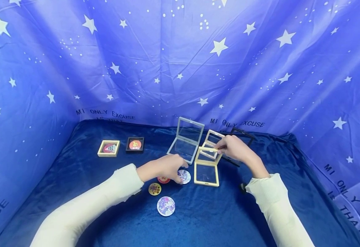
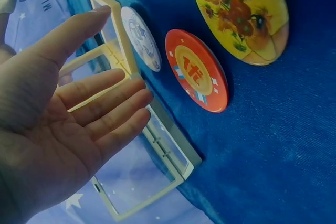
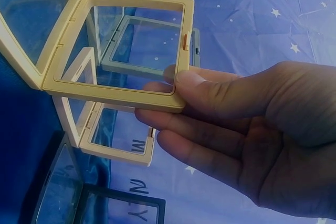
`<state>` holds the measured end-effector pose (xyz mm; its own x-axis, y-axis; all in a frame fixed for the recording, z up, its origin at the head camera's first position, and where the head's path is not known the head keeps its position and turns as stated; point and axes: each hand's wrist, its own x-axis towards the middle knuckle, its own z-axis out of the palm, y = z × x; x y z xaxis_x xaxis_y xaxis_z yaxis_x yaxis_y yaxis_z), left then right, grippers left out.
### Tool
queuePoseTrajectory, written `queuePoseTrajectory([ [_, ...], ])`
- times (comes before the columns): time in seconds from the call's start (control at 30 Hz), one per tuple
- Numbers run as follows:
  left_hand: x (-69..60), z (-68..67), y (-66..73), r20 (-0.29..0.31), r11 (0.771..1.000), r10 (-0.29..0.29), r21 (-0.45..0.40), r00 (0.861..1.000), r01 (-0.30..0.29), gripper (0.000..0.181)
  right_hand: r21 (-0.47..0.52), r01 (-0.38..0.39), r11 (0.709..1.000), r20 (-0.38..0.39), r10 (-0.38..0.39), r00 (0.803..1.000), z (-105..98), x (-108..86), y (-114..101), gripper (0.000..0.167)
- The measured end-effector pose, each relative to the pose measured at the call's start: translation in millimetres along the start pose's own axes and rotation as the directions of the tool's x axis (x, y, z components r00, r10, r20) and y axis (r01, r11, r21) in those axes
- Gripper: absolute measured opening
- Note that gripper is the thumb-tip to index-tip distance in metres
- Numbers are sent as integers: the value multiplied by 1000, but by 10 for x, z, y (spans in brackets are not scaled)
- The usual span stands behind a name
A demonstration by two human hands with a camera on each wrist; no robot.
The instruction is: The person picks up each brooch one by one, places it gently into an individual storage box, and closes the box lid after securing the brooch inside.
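My right hand (image 1: 236,149) pinches the raised lid of a yellow frame (image 1: 206,174) at its corner; in the right wrist view the thumb lies on the lid (image 3: 126,95) and fingers behind it. My left hand (image 1: 166,167) hovers over the round badges, fingers spread and holding nothing in the left wrist view. Beside its fingertips lies a white-blue badge (image 1: 184,176), and a red badge (image 1: 163,179) is partly hidden under the hand. Nearer me are a yellow flower badge (image 1: 154,189) and a larger purple-white badge (image 1: 166,206).
Behind the hands stand an open grey frame (image 1: 183,148), an open pale frame (image 1: 213,136) and an open black frame (image 1: 244,134). At the left lie a cream frame (image 1: 100,149) and a black frame (image 1: 128,145), each with a badge inside.
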<state>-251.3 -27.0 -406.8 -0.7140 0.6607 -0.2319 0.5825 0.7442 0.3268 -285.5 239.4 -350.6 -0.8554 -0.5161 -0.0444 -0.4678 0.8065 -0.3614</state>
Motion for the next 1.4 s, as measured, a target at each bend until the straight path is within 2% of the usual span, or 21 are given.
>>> queuePoseTrajectory([
  [0.4,136,17,121,59,988,32,148,998,-41,68,11,-15,1000,5,15,1000,4,29,6,18],
  [0.67,199,19,167,52,974,21,226,998,-32,64,-6,-13,1000,-13,13,1000,-3,63,-1,17],
  [0.93,214,65,183,52,971,24,235,998,-36,68,10,-32,999,11,32,999,15,29,11,20],
  [1.07,200,79,171,33,972,28,232,999,-35,66,11,-33,999,12,33,999,21,41,9,24],
  [1.4,200,107,122,25,979,39,201,999,-44,66,3,-26,1000,-23,26,999,38,40,10,32],
])
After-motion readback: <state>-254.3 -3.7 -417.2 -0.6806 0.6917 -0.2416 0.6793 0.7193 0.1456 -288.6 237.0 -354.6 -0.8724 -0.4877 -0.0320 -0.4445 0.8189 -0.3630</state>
